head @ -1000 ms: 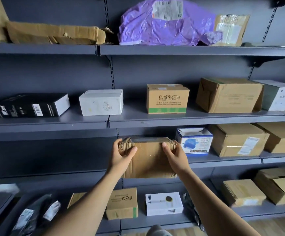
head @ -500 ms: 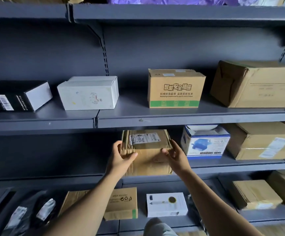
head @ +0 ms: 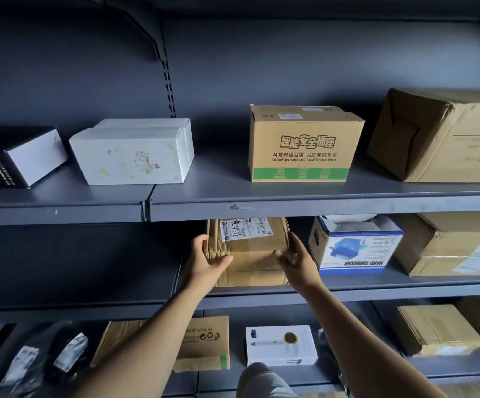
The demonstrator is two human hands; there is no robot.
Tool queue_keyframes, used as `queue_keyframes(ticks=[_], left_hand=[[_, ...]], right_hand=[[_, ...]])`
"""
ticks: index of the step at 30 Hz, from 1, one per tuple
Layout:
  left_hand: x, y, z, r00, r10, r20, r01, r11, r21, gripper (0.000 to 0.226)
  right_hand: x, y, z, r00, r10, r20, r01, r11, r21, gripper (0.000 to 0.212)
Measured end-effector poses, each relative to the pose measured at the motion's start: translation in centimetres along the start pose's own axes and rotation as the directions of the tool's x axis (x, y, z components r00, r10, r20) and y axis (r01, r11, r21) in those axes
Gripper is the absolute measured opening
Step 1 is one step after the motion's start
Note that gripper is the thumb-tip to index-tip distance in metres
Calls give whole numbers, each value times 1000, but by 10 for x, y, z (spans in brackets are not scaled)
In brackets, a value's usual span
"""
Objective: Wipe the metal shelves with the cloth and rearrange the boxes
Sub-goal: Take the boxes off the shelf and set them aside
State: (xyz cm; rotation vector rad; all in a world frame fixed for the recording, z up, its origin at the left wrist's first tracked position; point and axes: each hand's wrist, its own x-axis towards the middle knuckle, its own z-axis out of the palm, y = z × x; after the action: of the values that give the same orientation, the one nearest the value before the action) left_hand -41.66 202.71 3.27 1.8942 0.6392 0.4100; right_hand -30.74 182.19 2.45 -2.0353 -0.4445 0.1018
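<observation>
A worn brown cardboard box (head: 251, 261) with a white shipping label on top sits on the middle grey metal shelf (head: 405, 289), under the shelf above. My left hand (head: 207, 262) grips its crumpled left edge, thumb across the front face. My right hand (head: 299, 264) holds the right front corner with curled fingers. No cloth is in view.
Right of the held box stand a blue-and-white box (head: 353, 248) and a large brown carton (head: 460, 248). The upper shelf (head: 290, 209) carries a black box, a white box (head: 131, 153), a printed brown box (head: 302, 145) and a big carton. More boxes lie on the bottom shelf.
The box went from tilted up at the shelf's front edge to lying flat, pushed deeper onto the middle shelf. Both hands went in with it, and my view moved closer.
</observation>
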Motion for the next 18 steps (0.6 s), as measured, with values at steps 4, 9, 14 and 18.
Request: queue_keyframes(ticks=[4, 9, 14, 18], left_hand=[[-5, 4, -7, 998, -23, 63, 21, 1000, 19, 73], [-39, 17, -30, 995, -58, 75, 56, 998, 34, 80], [-95, 45, -65, 993, -67, 94, 62, 996, 60, 79], [-147, 76, -109, 998, -35, 45, 31, 996, 88, 74]], right_hand=[[-5, -7, -4, 997, 76, 16, -76, 997, -19, 52], [-40, -28, -10, 989, 148, 25, -148, 989, 0, 89], [-96, -64, -18, 986, 162, 27, -162, 987, 11, 108], [-150, -121, -29, 992, 123, 37, -123, 992, 14, 89]])
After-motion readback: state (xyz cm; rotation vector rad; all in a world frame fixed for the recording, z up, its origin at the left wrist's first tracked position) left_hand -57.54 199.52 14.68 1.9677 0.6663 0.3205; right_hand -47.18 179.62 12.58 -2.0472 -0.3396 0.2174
